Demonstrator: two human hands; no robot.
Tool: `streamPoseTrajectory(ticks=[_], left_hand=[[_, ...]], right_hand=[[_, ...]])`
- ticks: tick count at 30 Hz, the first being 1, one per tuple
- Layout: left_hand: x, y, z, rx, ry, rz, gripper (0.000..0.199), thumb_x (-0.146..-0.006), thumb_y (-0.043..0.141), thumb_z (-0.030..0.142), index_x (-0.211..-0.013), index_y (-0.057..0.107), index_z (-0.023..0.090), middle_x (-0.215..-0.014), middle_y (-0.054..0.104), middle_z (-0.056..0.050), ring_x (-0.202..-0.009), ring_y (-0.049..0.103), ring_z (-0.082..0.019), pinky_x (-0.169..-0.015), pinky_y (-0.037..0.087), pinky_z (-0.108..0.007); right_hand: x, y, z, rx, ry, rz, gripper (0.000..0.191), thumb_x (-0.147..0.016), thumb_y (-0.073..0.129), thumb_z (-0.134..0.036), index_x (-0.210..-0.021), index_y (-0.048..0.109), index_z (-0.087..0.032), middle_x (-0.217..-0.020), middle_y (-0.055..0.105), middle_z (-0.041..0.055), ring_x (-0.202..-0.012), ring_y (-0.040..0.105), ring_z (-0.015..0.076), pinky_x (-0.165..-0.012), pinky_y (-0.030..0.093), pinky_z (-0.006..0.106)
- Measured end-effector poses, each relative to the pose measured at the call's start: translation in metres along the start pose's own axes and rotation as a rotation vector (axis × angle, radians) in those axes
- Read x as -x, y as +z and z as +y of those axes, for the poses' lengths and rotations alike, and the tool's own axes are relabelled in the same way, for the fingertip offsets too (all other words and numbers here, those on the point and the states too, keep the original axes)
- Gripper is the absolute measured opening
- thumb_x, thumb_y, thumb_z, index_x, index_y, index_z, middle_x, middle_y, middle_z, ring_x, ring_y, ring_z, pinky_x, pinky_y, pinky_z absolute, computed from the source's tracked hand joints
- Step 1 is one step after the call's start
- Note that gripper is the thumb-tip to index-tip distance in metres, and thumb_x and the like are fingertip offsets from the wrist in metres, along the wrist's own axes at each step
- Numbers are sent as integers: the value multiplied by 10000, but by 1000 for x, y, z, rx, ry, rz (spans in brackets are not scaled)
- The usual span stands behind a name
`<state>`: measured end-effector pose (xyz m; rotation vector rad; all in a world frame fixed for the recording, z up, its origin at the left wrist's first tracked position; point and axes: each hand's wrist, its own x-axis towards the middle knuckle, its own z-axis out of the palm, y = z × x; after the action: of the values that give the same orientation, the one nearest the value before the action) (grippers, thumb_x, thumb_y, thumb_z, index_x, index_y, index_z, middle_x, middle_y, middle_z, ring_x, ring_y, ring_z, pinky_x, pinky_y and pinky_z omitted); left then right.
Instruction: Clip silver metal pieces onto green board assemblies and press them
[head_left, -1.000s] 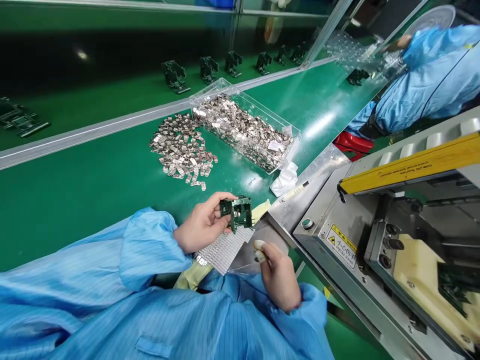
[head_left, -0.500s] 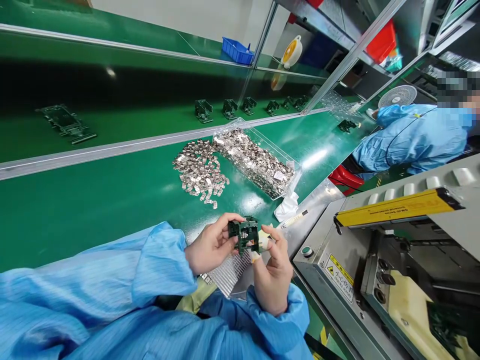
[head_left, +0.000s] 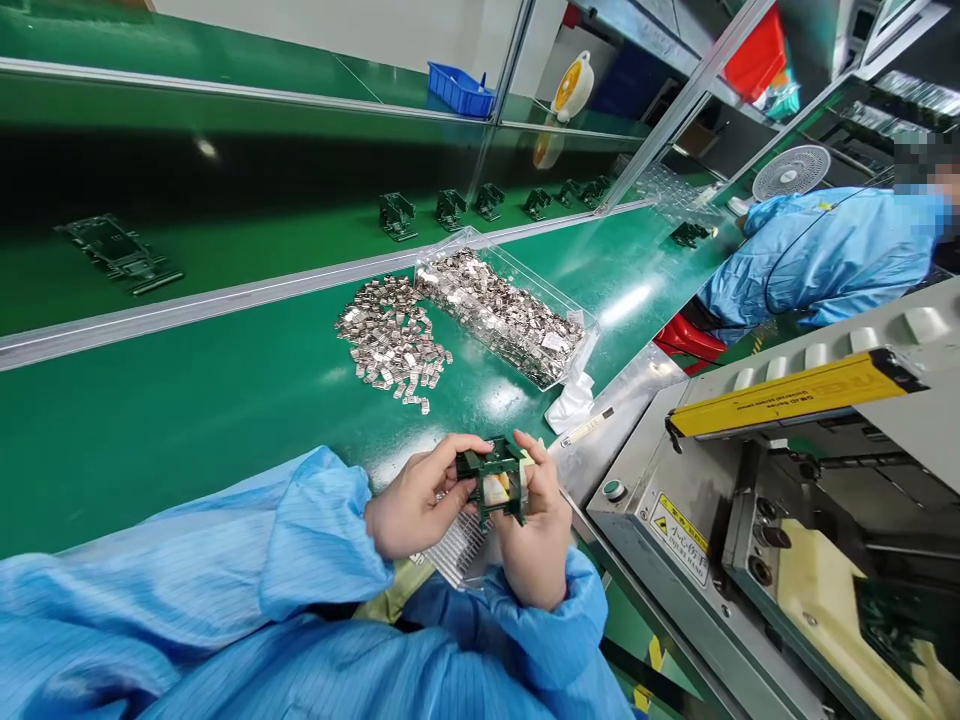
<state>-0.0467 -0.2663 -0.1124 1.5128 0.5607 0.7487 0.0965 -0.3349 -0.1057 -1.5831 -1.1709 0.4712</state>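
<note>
I see the left hand (head_left: 420, 500) pinching one green plastic frame (head_left: 504, 458) between thumb and fingers. A second ago the right hand (head_left: 536, 545) was apart from it; now its fingers curl against the frame's right side, though I cannot tell whether they clamp. The frame is dark, boxy and open-centred, tilted between both hands, a pale finger cover (head_left: 496, 489) showing through. Below the hands lies one silvery gridded sheet (head_left: 459, 555). Beyond them I count one pile of metal pieces (head_left: 394, 340), one clear bin (head_left: 583, 348) and, farther off, six green parts (head_left: 451, 210) in a row.
</note>
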Motion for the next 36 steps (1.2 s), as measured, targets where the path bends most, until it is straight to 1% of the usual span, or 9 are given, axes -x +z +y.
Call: streamPoseTrajectory(ticks=[3,5,9,12,17,22,29,32,36], left_hand=[[3,-1,0,-9,15,-22,302,-940,522,273,-1228,463,204,-768,550,16,-519,524,-75,-479,469,-168],[4,-2,0,-37,21,-25,296,-949,517,292,-1229,474,207,-735,505,32,-494,489,-66,-477,468,-167],[7,1,1,-44,15,-37,306,-955,527,335,-1232,493,210,-794,537,8,-539,511,-74,-533,510,-187],[8,7,4,67,-10,-53,322,-947,553,352,-1232,475,225,-919,605,-33,-667,597,-102,-616,551,-203],[10,14,7,154,-46,-48,356,-921,596,372,-1219,480,218,-934,619,-46,-762,637,-138,-694,584,-246],[12,10,6,43,-67,-51,347,-925,574,365,-1230,511,210,-955,609,-50,-748,632,-138,-694,577,-258],[11,3,11,-20,-152,-115,406,-890,613,380,-1245,515,208,-963,620,-52,-743,606,-139,-650,560,-241],[9,0,15,33,-199,-165,423,-906,602,399,-1261,477,206,-955,630,-53,-721,620,-139,-678,570,-264],[5,1,27,-39,-207,-233,454,-923,581,414,-1296,430,205,-936,630,-56,-707,636,-155,-677,558,-285]], right_hand=[[4,5,1,-239,159,-10,208,-719,788,-334,-790,653,-193,-1302,597,131,-1117,601,286,-948,492,429],[8,10,3,-418,240,-14,328,-699,818,-353,-952,676,-201,-1294,605,125,-1040,636,262,-894,530,400],[17,17,2,-606,271,48,511,-711,825,-400,-1152,635,-226,-1181,660,101,-998,653,253,-875,557,407],[23,17,-2,-607,230,123,389,-761,782,-432,-1049,637,-215,-1066,684,85,-949,654,236,-810,574,369],[27,17,-3,-648,263,181,308,-792,742,-416,-858,513,-222,-895,646,38,-696,605,152,-512,510,227],[23,16,0,-653,233,131,368,-747,778,-333,-976,507,-234,-838,639,10,-765,634,173,-688,548,285],[12,1,1,-611,238,-74,412,-723,795,-331,-1019,522,-244,-845,682,2,-710,644,163,-601,541,258],[9,-23,2,-578,165,-234,406,-773,756,-311,-1128,577,-230,-1059,700,68,-950,675,215,-788,569,330],[17,-58,-2,-393,-35,-340,694,-774,774,-243,-1410,498,-256,-1438,512,106,-1325,481,291,-1042,466,446]])
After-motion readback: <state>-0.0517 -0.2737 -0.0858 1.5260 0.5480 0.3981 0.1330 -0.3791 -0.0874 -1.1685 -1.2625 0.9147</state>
